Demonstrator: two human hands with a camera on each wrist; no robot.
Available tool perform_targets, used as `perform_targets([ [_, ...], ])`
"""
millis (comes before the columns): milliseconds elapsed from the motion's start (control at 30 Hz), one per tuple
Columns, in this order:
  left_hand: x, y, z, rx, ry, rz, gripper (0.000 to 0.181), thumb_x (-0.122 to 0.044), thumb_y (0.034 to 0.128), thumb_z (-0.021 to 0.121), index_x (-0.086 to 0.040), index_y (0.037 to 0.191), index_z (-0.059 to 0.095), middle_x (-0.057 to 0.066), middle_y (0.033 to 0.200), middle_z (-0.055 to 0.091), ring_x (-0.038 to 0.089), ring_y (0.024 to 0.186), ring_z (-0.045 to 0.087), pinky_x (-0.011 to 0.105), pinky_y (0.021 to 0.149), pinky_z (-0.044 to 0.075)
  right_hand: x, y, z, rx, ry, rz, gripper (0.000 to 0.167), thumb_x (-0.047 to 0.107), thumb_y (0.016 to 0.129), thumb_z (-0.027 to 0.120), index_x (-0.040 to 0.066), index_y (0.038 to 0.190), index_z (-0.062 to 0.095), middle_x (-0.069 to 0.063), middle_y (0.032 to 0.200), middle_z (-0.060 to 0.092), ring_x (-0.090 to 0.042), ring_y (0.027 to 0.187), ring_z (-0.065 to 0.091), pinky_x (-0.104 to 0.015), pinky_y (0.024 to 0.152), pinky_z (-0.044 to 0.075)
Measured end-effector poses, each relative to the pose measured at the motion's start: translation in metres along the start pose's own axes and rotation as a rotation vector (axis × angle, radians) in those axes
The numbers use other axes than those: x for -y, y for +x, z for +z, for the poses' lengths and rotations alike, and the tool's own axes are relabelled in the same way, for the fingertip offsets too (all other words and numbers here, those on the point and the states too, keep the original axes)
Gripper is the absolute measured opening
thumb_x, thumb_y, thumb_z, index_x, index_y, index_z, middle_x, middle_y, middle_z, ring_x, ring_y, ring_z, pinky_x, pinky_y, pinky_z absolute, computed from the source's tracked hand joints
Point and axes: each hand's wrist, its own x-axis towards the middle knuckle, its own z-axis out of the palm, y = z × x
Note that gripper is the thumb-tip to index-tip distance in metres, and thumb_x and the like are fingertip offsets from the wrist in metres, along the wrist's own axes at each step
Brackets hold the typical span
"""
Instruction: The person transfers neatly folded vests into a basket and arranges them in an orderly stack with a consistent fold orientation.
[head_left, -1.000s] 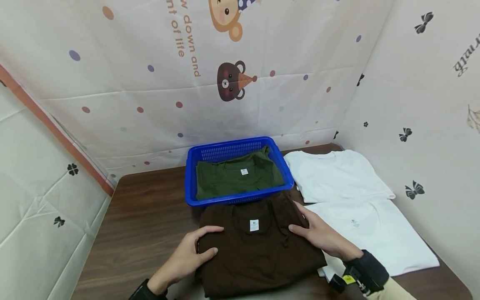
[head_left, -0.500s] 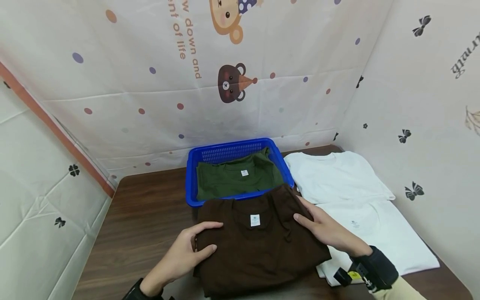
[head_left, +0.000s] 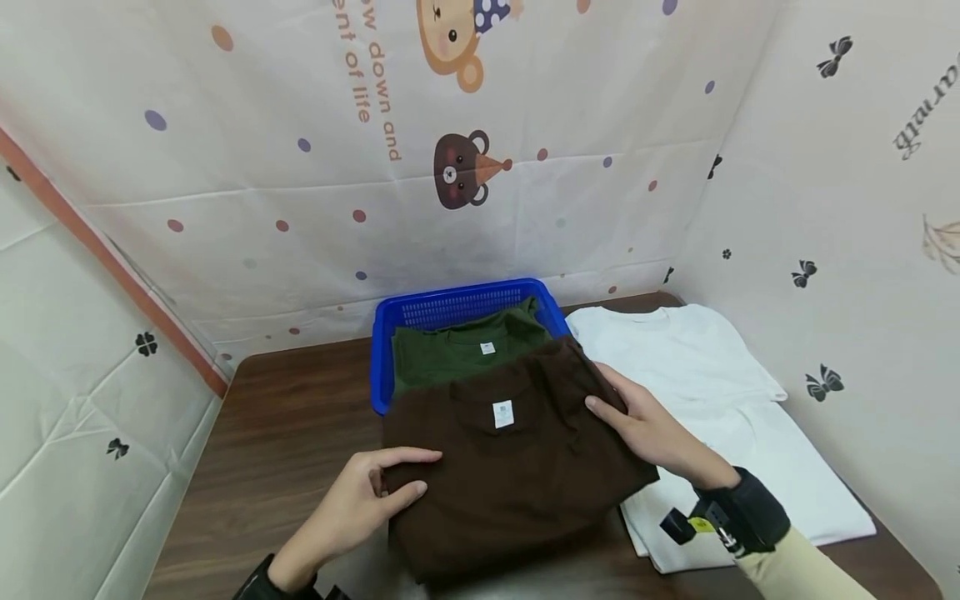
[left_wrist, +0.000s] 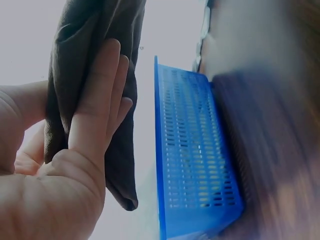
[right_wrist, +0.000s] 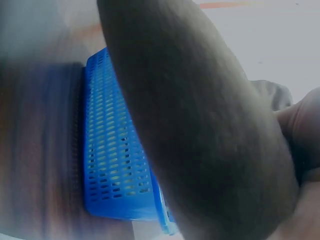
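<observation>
A folded brown T-shirt (head_left: pixel 510 475) with a white neck label is held up off the table between both hands. My left hand (head_left: pixel 367 500) grips its left edge, thumb on top; in the left wrist view the other fingers (left_wrist: pixel 95 105) lie along the cloth's underside. The right hand (head_left: pixel 645 421) pinches the upper right edge. Behind, a blue plastic basket (head_left: pixel 381 358) holds a folded green T-shirt (head_left: pixel 427 358). The brown shirt's far edge overlaps the basket's front in the head view and hides part of the green one. In the right wrist view, brown cloth (right_wrist: pixel 200 125) covers most of the frame.
Two folded white T-shirts, a far one (head_left: pixel 667 350) and a nearer one (head_left: pixel 780 475), lie on the right of the brown wooden table (head_left: pixel 292 450). Printed cloth walls (head_left: pixel 300 183) stand behind and at both sides.
Both hands have lifted the brown T-shirt and carried it forward, so its far edge now covers the basket's front rim. The basket and white T-shirts have stayed in place.
</observation>
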Motion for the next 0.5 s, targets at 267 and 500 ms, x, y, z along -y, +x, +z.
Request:
perform_targets([
  [267, 0.004, 0.008, -0.016, -0.091, 0.135, -0.065, 0.031, -0.023, 0.0963, 0.075, -0.029, 0.126, 0.072, -0.011, 0.054, 0.041, 0.001, 0.041, 0.020, 0.019, 0.041, 0.026, 0.004, 0.026, 0.004, -0.057, -0.052, -0.031, 0.052, 0.017, 0.109, 0.052, 0.009, 0.159, 0.036, -0.013, 0.156, 0.045, -0.030, 0.140, 0.045, -0.052, 0.111, 0.039],
  [500, 0.006, 0.020, -0.028, -0.301, 0.308, 0.036, 0.039, -0.007, 0.0930, 0.076, -0.027, 0.127, 0.073, -0.001, 0.119, 0.074, -0.001, 0.045, 0.017, 0.020, 0.043, 0.028, 0.010, 0.045, 0.004, -0.088, -0.044, -0.040, 0.054, 0.018, 0.108, 0.056, 0.007, 0.158, 0.039, -0.014, 0.153, 0.050, -0.028, 0.134, 0.053, -0.050, 0.106, 0.045],
])
